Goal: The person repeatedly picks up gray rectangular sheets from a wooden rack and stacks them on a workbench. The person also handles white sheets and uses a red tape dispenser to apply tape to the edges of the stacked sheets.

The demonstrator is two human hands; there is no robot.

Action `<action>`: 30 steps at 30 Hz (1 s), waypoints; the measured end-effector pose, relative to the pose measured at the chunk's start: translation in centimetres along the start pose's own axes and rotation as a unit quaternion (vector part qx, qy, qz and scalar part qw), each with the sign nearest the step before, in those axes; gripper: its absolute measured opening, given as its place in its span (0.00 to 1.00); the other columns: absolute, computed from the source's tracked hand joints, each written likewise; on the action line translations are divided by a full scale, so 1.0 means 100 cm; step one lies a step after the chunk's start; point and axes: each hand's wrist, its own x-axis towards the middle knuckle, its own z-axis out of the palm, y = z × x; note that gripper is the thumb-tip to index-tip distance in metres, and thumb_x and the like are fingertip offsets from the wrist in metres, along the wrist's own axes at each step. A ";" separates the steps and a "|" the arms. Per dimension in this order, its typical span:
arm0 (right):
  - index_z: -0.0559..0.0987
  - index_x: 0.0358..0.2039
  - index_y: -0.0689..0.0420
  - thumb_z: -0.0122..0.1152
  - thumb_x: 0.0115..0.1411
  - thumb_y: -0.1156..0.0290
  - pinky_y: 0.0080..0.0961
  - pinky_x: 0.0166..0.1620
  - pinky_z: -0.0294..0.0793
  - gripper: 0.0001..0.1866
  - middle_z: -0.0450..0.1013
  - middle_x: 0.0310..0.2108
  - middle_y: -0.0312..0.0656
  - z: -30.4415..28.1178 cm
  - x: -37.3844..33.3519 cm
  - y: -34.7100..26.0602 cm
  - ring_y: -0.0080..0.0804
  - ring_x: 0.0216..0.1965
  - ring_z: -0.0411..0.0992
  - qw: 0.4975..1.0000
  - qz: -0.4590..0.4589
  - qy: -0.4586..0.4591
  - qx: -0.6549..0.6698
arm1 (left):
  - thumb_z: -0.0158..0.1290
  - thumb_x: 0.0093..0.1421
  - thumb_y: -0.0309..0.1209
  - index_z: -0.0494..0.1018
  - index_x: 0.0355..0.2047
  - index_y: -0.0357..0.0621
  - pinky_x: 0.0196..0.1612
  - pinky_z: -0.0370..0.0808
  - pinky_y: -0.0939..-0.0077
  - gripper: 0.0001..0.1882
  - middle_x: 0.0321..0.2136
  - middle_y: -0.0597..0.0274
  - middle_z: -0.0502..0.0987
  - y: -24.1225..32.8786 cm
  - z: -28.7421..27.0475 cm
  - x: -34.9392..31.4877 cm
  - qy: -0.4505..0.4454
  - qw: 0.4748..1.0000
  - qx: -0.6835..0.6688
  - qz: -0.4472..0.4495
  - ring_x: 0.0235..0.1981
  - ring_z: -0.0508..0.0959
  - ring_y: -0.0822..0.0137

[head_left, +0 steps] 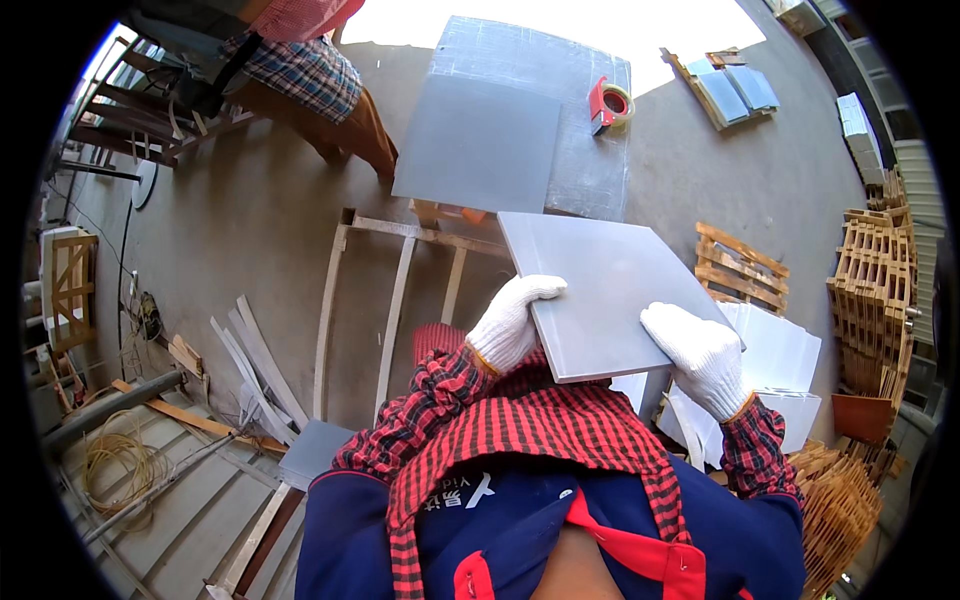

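Observation:
A flat grey rectangular panel (pixel 605 285) is held tilted in front of my body. My left hand (pixel 508 318), in a white knit glove, grips its left edge with the thumb on top. Across the right edge lies my gloved right hand (pixel 700 358), its fingers over the upper face and its underside hidden. Just beyond the panel, a larger grey sheet (pixel 475 145) rests on a film-covered bluish work surface (pixel 510 52). A red tape dispenser (pixel 607 106) with a roll of tape stands on that surface, at the right.
A wooden frame (pixel 400 300) stands to the left of the panel. White sheets (pixel 775 350) lie at my right, near a wooden pallet (pixel 740 265). Stacked pallets (pixel 870 300) line the far right. Another person (pixel 310 90) stands at the upper left. Loose strips (pixel 262 370) lie lower left.

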 end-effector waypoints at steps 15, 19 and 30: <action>0.84 0.49 0.52 0.59 0.44 0.88 0.34 0.52 0.79 0.29 0.80 0.47 0.46 0.073 0.004 0.121 0.43 0.51 0.79 0.982 0.152 0.085 0.075 | 0.56 0.56 0.21 0.62 0.59 0.32 0.59 0.73 0.62 0.30 0.50 0.52 0.73 0.009 0.057 0.131 0.074 0.993 0.096 -0.008 0.52 0.75 0.62; 0.83 0.50 0.53 0.62 0.45 0.85 0.34 0.51 0.79 0.29 0.80 0.47 0.46 0.053 0.014 0.135 0.43 0.49 0.80 0.988 0.122 0.057 0.080 | 0.56 0.58 0.23 0.63 0.58 0.31 0.57 0.75 0.62 0.28 0.49 0.53 0.74 0.015 0.062 0.133 0.067 0.996 0.052 -0.008 0.50 0.77 0.62; 0.79 0.52 0.58 0.72 0.43 0.75 0.32 0.36 0.81 0.31 0.81 0.39 0.48 -0.021 0.047 0.117 0.42 0.35 0.82 0.987 -0.022 -0.060 0.148 | 0.54 0.66 0.48 0.61 0.62 0.32 0.57 0.74 0.54 0.35 0.57 0.44 0.69 0.032 0.051 0.087 0.107 0.991 0.080 0.004 0.58 0.72 0.54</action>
